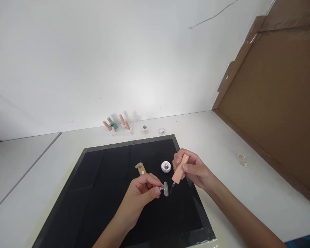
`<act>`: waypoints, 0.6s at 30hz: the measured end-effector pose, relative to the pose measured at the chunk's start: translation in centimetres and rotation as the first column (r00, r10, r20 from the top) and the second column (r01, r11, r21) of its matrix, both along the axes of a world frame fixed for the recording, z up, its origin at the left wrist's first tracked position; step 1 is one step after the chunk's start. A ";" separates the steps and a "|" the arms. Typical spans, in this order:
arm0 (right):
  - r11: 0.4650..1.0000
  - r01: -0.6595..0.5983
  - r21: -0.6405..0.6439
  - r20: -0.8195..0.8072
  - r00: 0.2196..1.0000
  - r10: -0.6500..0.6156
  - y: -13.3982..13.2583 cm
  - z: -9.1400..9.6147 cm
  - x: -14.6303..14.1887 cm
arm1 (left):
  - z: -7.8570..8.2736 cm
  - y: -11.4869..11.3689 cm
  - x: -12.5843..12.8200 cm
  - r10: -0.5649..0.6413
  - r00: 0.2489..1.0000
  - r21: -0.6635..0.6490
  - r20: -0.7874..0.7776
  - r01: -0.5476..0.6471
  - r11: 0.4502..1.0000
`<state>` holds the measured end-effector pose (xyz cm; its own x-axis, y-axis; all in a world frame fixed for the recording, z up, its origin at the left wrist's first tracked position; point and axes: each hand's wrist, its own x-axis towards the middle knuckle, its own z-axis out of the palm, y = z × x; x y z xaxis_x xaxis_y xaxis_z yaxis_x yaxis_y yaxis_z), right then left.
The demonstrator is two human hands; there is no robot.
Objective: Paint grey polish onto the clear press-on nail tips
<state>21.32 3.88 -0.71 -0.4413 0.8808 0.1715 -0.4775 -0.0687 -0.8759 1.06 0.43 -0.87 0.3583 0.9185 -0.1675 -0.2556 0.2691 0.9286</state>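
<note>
My left hand point(142, 193) pinches a thin holder carrying a pale grey-green nail tip point(165, 189) above the black mat point(100, 186). My right hand point(193, 168) grips the peach cap of a polish brush point(178, 170), and the brush end points down toward the nail tip, close to it. A small white round pot point(166, 166) sits open on the mat just behind the nail tip. A small tan block with white dots point(141, 168) lies to the left of the pot.
Several nail polish bottles point(117, 124) stand by the white wall at the back, with two small pots point(144, 128) to their right. Two tiny round pieces point(243, 160) lie on the white table at right. A brown cardboard panel point(274, 103) borders the right side.
</note>
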 end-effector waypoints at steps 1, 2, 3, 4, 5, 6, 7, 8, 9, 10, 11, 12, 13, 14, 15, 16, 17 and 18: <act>1.000 -0.020 0.006 0.005 1.000 0.020 0.0 0.0 0.0 | 0.0 0.0 0.0 -0.003 1.000 0.000 0.001 0.003 1.000; 0.999 -0.036 0.011 0.012 0.999 0.036 -0.1 0.0 0.0 | 0.0 0.0 0.0 -0.004 1.000 -0.001 -0.001 0.004 1.000; 0.999 -0.047 0.018 0.018 0.999 0.047 -0.1 0.0 0.0 | 0.1 0.0 0.0 -0.005 1.000 -0.004 -0.004 0.005 1.000; 0.998 -0.056 0.023 0.025 0.998 0.055 -0.1 0.0 0.0 | 0.1 0.0 0.0 -0.006 1.000 -0.006 -0.008 0.006 1.000; 0.998 -0.061 0.026 0.032 0.998 0.060 -0.1 0.0 0.0 | 0.2 0.0 0.0 -0.008 1.000 -0.008 -0.013 0.008 1.000; 0.998 -0.060 0.028 0.040 0.997 0.059 -0.1 -0.1 0.0 | 0.2 0.0 0.0 -0.011 1.000 -0.010 -0.018 0.011 1.000; 0.998 -0.055 0.029 0.046 0.998 0.054 -0.1 -0.1 0.0 | 0.3 0.0 0.1 -0.015 1.000 -0.013 -0.022 0.015 1.000; 0.998 -0.048 0.027 0.049 0.998 0.047 0.0 0.0 0.0 | 0.3 -0.1 0.1 -0.020 1.000 -0.017 -0.024 0.020 1.000; 0.999 -0.040 0.023 0.049 0.998 0.038 0.0 0.0 0.0 | 0.3 -0.1 0.1 -0.025 0.999 -0.020 -0.025 0.025 0.999; 0.999 -0.031 0.020 0.048 0.998 0.030 0.0 0.0 -0.1 | 0.3 -0.1 0.1 -0.030 0.999 -0.023 -0.024 0.029 0.999; 1.000 -0.021 0.018 0.044 0.999 0.020 0.0 0.1 -0.1 | 0.3 -0.1 0.1 -0.033 0.999 -0.023 -0.021 0.033 0.999; 1.000 -0.012 0.017 0.042 0.999 0.011 0.0 0.1 -0.1 | 0.2 -0.1 0.1 -0.038 0.999 -0.022 -0.015 0.038 0.999; 1.000 -0.004 0.017 0.042 0.999 0.004 0.0 0.2 -0.1 | 0.2 -0.1 0.1 -0.043 0.999 -0.021 -0.010 0.043 0.999; 1.000 0.003 0.018 0.041 0.999 -0.004 0.0 0.2 -0.1 | 0.1 -0.1 0.1 -0.048 0.999 -0.017 -0.005 0.048 0.999; 1.000 0.011 0.017 0.041 0.999 -0.012 0.0 0.3 -0.1 | 0.0 -0.1 0.0 -0.052 0.999 -0.013 -0.001 0.052 0.999; 1.000 0.020 0.014 0.040 0.999 -0.020 0.0 0.3 -0.2 | -0.1 -0.2 0.0 -0.057 0.998 -0.009 0.003 0.057 0.998; 1.000 0.029 0.009 0.038 0.999 -0.030 0.0 0.3 -0.2 | -0.2 -0.2 0.0 -0.059 0.998 -0.007 0.004 0.059 0.998; 0.999 0.040 0.001 0.034 0.999 -0.040 0.0 0.3 -0.2 | -0.2 -0.2 0.0 -0.060 0.998 -0.006 0.005 0.060 0.998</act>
